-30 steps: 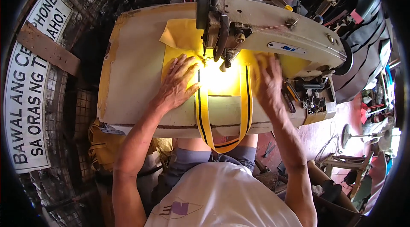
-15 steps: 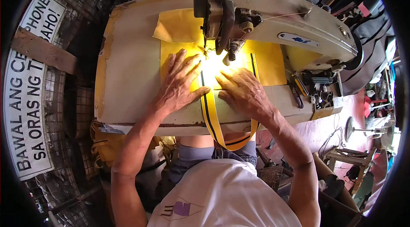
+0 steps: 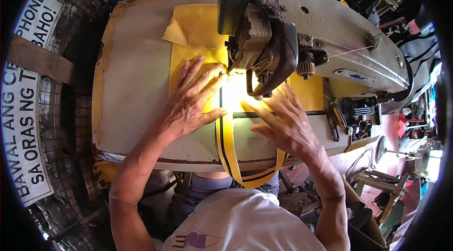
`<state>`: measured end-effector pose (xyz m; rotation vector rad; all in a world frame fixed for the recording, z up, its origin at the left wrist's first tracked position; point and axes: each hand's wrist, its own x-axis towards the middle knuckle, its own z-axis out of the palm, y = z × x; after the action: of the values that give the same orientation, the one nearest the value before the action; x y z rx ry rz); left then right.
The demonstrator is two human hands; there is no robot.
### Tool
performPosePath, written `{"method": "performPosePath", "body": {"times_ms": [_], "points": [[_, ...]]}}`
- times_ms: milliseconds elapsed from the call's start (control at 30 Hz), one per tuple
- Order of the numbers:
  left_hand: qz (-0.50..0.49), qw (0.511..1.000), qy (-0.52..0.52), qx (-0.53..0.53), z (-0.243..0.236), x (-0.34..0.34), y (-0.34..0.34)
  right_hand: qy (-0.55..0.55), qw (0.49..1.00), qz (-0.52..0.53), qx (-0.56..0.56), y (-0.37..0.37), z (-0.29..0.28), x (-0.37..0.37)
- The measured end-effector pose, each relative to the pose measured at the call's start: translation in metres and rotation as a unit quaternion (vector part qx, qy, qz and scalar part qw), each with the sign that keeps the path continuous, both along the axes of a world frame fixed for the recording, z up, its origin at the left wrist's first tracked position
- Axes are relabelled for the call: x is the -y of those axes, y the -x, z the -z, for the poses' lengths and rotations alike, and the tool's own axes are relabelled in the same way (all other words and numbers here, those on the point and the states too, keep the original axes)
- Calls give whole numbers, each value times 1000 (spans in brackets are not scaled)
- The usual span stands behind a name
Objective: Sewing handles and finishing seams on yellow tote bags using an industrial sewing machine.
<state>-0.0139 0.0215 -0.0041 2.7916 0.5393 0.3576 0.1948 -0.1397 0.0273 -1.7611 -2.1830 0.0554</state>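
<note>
A yellow fabric piece lies flat on the table beneath the head of a sewing machine. Along it runs a yellow strap with a black stripe, looping down over the table's front edge. My left hand rests on the fabric left of the needle area, fingers spread, its thumb touching the strap. My right hand, somewhat blurred, is right of the strap with its fingers apart; whether it touches the fabric I cannot tell. Glare from the lamp and the machine head hide the needle and stitching spot.
Dark-handled snips and an orange-and-black tool lie at the table's right, beside small metal parts. A sign hangs on wire mesh at the left. A wooden frame stands at lower right.
The view has shifted closer to the machine head. My right hand has drawn back from the needle area and its fingers have spread. My left hand keeps its place on the fabric.
</note>
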Motion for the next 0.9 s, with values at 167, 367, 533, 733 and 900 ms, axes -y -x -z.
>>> {"method": "performPosePath", "body": {"times_ms": [167,367,533,733,900], "points": [[-14,999,12,30,1,2,0,-196,962,133,-138,-61,-43,69],[-2,1000,11,12,1,-2,0,-274,880,334,196,-216,-134,97],[-4,1000,-4,0,2,-4,0,-151,886,410,157,-349,-145,75],[-4,1000,3,15,4,-4,1,81,864,464,-176,-431,-129,82],[0,1000,3,20,3,-6,1,-108,913,393,18,-391,-108,116]]}}
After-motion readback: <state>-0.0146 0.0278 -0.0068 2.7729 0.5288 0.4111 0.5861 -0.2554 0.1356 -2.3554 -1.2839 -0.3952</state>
